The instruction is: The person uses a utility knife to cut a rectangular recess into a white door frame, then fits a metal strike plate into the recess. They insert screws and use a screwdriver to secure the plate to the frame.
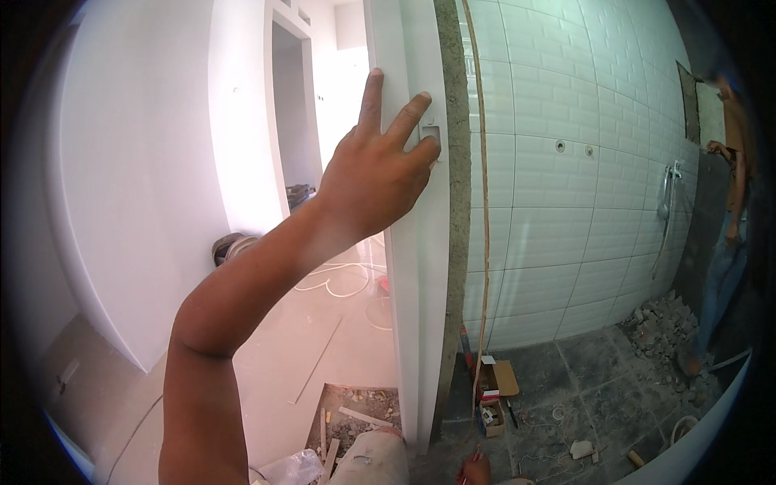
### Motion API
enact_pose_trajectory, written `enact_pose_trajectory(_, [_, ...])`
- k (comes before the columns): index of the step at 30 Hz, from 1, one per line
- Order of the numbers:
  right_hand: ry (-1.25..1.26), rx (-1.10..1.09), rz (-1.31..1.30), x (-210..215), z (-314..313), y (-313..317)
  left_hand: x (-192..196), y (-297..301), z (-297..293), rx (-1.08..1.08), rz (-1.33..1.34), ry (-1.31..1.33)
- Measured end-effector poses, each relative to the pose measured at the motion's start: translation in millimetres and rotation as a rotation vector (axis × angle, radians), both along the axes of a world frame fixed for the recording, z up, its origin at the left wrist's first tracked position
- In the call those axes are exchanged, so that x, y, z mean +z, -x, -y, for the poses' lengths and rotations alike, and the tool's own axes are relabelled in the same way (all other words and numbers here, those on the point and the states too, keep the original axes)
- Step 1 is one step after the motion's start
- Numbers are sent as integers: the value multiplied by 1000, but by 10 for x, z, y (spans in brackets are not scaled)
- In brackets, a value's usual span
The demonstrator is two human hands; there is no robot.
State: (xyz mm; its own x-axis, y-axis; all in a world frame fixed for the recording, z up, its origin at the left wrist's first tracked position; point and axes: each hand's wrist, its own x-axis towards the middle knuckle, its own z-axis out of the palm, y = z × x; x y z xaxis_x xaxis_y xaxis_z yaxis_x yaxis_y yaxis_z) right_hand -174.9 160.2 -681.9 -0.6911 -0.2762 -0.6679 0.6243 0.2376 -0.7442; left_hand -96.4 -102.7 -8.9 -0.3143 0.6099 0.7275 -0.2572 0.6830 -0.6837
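Observation:
My left hand [384, 158] reaches up from the lower left and rests against a white door frame [416, 259]. Two of its fingers are stretched upward and spread. Its lower fingers bend over beside a small metal plate [431, 133] set into the frame. Low at the bottom edge, my right hand [475, 469] is only partly visible, with its fingers closed around something thin and reddish that I cannot make out. My leg [372, 465] shows in light trousers at the foot of the frame.
A broken floor patch [356, 408] with wood strips lies left of the frame. On the dark tiles stand an open cardboard box [505, 378], and rubble [663, 327] farther back. Another person [731, 202] stands at far right. A thin strip [483, 202] runs down beside the frame.

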Motion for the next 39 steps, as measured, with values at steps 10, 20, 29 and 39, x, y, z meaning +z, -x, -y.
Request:
enact_pose_trajectory(10, [-111, -44, 3, 568, -35, -209, 18, -95, 11, 80, 100, -34])
enact_pose_trajectory(20, [111, 40, 77, 1095, -159, -320, -16, -158, 29, 43, 89, -94])
enact_pose_trajectory(29, [85, 23, -4, 612, -164, -206, 82, -229, 15, -252, 77, -591])
enact_pose_trajectory(39, [-62, 164, -292, 237, -142, -5, -133, 112, -117, -322, -11, -557])
